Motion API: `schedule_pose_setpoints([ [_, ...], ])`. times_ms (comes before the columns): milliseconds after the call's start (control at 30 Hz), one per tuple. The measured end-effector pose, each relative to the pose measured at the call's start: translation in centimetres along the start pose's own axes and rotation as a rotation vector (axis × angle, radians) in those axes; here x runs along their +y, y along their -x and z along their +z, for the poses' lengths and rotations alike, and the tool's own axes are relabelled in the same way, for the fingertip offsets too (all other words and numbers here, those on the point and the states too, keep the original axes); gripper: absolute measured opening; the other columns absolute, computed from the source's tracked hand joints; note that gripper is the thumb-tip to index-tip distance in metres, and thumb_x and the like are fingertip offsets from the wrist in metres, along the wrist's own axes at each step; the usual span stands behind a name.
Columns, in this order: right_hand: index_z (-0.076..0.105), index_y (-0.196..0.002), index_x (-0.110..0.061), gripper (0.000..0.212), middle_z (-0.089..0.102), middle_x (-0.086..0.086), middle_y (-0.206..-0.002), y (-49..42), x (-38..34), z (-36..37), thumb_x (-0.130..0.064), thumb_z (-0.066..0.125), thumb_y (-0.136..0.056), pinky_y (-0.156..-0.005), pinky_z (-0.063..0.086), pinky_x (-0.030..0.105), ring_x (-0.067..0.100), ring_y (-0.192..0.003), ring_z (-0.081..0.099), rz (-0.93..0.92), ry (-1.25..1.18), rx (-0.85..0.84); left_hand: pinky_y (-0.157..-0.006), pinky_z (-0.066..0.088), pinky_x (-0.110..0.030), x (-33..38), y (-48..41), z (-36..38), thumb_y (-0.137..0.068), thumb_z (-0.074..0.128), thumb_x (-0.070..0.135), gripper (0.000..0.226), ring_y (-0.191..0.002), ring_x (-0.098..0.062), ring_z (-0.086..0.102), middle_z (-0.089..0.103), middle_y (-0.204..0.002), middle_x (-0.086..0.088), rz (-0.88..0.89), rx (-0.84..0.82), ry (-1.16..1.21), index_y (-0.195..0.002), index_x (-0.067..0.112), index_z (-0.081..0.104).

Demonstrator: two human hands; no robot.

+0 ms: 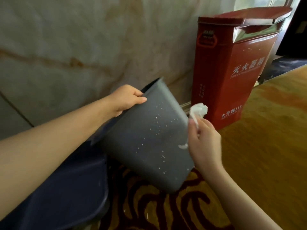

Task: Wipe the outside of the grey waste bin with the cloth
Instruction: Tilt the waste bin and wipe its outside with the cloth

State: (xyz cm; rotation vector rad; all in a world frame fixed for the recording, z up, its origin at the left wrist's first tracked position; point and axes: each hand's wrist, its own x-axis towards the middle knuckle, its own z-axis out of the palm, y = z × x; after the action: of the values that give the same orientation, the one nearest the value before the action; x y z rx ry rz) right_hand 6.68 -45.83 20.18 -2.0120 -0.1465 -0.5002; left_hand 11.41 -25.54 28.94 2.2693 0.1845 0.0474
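The grey waste bin [149, 140] is tilted, its open rim up and to the left, its base low over the patterned carpet. White specks dot its near side. My left hand [127, 98] grips the rim at the top, fingers inside and thumb outside. My right hand [205, 143] holds a crumpled white cloth [198, 112] against the bin's right edge. A small white bit [183, 146] shows at that edge just left of my right hand.
A tall red fire-extinguisher box [232, 67] stands against the marble wall [66, 47], just right of the bin. A dark blue object [66, 188] lies under my left arm. Yellow and red patterned carpet [265, 138] covers the floor.
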Motion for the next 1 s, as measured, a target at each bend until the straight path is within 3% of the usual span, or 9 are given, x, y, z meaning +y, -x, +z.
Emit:
schedule_pose_setpoints([
  [133,0.060,-0.109,-0.007,0.030,0.060,0.013,-0.118,-2.8,-3.3,3.8,-0.024,0.040,-0.095,-0.087,0.032,0.037,0.034,-0.104,0.048,-0.227,0.196,-0.032,-0.046,0.047,-0.014,-1.2,1.2,-0.1,-0.088,0.054,0.008,0.018,-0.042,-0.002,0.059,0.066,-0.047,0.008,-0.077,0.003,0.248,-0.074,0.011,0.066],
  [233,0.042,-0.134,-0.006,0.049,0.035,0.014,-0.148,-3.1,-3.7,7.3,-0.036,0.034,-0.097,-0.113,0.016,0.038,0.033,-0.136,0.025,-0.304,0.226,-0.296,-0.050,0.046,-0.020,-2.8,2.2,0.6,-0.088,0.054,0.007,0.020,-0.044,-0.009,0.057,0.065,-0.048,0.004,-0.137,0.028,0.413,-0.071,0.008,0.065],
  [300,0.028,-0.143,-0.005,0.057,0.018,0.011,-0.156,-2.4,-2.6,8.9,-0.040,0.024,-0.097,-0.118,0.006,0.037,0.026,-0.145,0.009,-0.308,0.195,-0.466,-0.048,0.044,-0.021,-3.8,2.7,1.0,-0.089,0.052,0.007,0.022,-0.042,-0.011,0.055,0.063,-0.049,0.000,-0.157,0.002,0.459,-0.071,0.007,0.064],
  [400,0.027,-0.143,-0.005,0.048,0.021,0.011,-0.156,-1.8,-0.7,9.5,-0.027,0.025,-0.100,-0.117,0.002,0.028,0.023,-0.145,0.014,-0.331,0.124,-0.404,-0.044,0.048,-0.015,-4.7,2.7,1.3,-0.088,0.053,0.008,0.018,-0.044,-0.008,0.062,0.069,-0.051,0.001,-0.172,-0.023,0.482,-0.077,0.007,0.068],
  [500,0.023,-0.145,-0.011,0.048,0.018,0.008,-0.157,-2.3,0.1,10.0,-0.024,0.031,-0.099,-0.115,0.005,0.033,0.025,-0.145,0.012,-0.342,0.206,-0.321,-0.043,0.049,-0.014,-4.9,2.5,1.4,-0.088,0.053,0.008,0.018,-0.047,-0.006,0.065,0.071,-0.054,0.003,-0.171,-0.029,0.481,-0.079,0.010,0.069],
  [600,0.002,-0.148,-0.019,0.057,-0.004,0.002,-0.159,-2.3,-0.2,11.2,-0.037,0.025,-0.099,-0.117,-0.004,0.041,0.023,-0.146,-0.009,-0.277,0.210,-0.412,-0.043,0.048,-0.014,-5.2,2.4,1.4,-0.088,0.053,0.008,0.020,-0.048,-0.006,0.066,0.072,-0.055,0.002,-0.156,-0.041,0.475,-0.077,0.011,0.070],
  [767,-0.002,-0.148,-0.024,0.055,-0.009,-0.003,-0.159,-1.6,1.9,11.1,-0.038,0.020,-0.100,-0.115,-0.010,0.034,0.015,-0.144,-0.015,-0.232,0.195,-0.389,-0.048,0.052,-0.017,-5.7,2.0,1.8,-0.087,0.055,0.008,0.020,-0.055,-0.009,0.069,0.074,-0.060,0.001,-0.136,-0.046,0.488,-0.077,0.013,0.071],
  [867,-0.004,-0.147,-0.026,0.052,-0.012,-0.005,-0.158,-0.4,5.9,9.5,-0.037,0.016,-0.100,-0.113,-0.014,0.029,0.009,-0.142,-0.017,-0.074,0.210,-0.402,-0.051,0.054,-0.017,-5.8,1.5,2.0,-0.086,0.055,0.008,0.016,-0.056,-0.007,0.069,0.074,-0.060,0.004,-0.158,-0.030,0.482,-0.080,0.012,0.070],
  [1000,-0.006,-0.147,-0.024,0.053,-0.013,-0.002,-0.158,1.6,11.0,6.5,-0.040,0.012,-0.099,-0.118,-0.009,0.036,0.011,-0.144,-0.016,0.204,0.223,-0.378,-0.050,0.053,-0.016,-5.8,1.2,1.9,-0.085,0.056,0.008,0.015,-0.055,-0.005,0.069,0.073,-0.058,0.007,-0.164,-0.009,0.461,-0.079,0.013,0.069],
])
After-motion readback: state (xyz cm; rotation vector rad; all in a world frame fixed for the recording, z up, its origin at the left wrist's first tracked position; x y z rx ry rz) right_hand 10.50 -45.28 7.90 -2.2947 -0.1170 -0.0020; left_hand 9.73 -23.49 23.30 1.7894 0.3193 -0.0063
